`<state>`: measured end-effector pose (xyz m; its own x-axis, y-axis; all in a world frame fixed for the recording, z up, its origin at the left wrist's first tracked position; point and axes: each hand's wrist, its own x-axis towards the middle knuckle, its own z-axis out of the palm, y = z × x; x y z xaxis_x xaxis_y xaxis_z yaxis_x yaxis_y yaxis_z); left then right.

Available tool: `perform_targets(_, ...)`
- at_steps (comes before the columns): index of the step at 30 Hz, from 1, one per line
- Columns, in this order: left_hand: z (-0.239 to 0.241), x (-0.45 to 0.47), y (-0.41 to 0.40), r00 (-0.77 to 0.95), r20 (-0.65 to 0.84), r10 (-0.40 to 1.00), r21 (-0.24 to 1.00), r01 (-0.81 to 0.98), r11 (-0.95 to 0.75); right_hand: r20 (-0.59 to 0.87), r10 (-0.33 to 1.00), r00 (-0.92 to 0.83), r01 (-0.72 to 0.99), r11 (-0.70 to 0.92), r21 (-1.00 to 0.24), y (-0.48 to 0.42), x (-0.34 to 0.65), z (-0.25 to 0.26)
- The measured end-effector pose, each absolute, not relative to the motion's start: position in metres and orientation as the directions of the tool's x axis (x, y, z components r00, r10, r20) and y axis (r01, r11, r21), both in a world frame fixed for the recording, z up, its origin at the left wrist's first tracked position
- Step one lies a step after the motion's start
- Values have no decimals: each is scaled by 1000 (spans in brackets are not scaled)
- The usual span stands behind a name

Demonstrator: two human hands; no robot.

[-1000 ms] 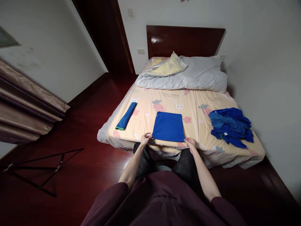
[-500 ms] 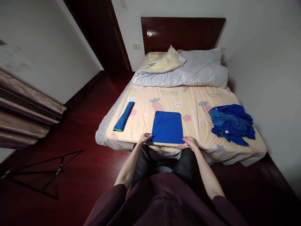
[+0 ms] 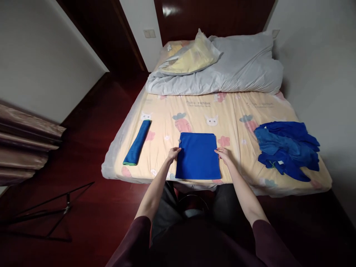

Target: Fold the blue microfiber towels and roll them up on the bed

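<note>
A blue towel (image 3: 198, 157) lies flat as a near square at the front of the bed, with a small pale tag at its upper left edge. My left hand (image 3: 174, 152) pinches its left edge about midway up. On the opposite edge, at much the same height, my right hand (image 3: 222, 154) has its fingers closed on the cloth. To the left rests a narrow folded blue towel (image 3: 137, 144) with a green hem. A crumpled heap of blue towels (image 3: 287, 148) lies on the right side of the bed.
The bed (image 3: 164, 115) has a cream patterned sheet. At its far end are a rolled grey quilt (image 3: 247, 63) and a yellow pillow (image 3: 194, 59) in a clear cover. Black stand legs (image 3: 66, 209) are on the floor at left, below a curtain (image 3: 25, 144).
Both hands have moved from the towel's near corners up to the middle of its side edges. My view has tilted down and come closer to the bed.
</note>
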<state>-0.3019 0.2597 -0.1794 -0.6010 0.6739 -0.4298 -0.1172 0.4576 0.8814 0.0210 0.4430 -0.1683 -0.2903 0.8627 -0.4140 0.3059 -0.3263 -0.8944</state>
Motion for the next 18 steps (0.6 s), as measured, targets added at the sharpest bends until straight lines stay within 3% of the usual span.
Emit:
perform_targets(6,-190,-334,326,-699,-341,629,879,0,477,-316,929,-192,442,-205,-873,511,-30,-175)
perform_targets(14,-183,-357,363,-661,-177,730,824,306,477,-261,876,-407,623,57,-780,553,-37,-181)
perform_targets(18,-175,-364,374,-675,-143,724,765,389,513,-252,891,-378,659,68,-749,556,-36,-182)
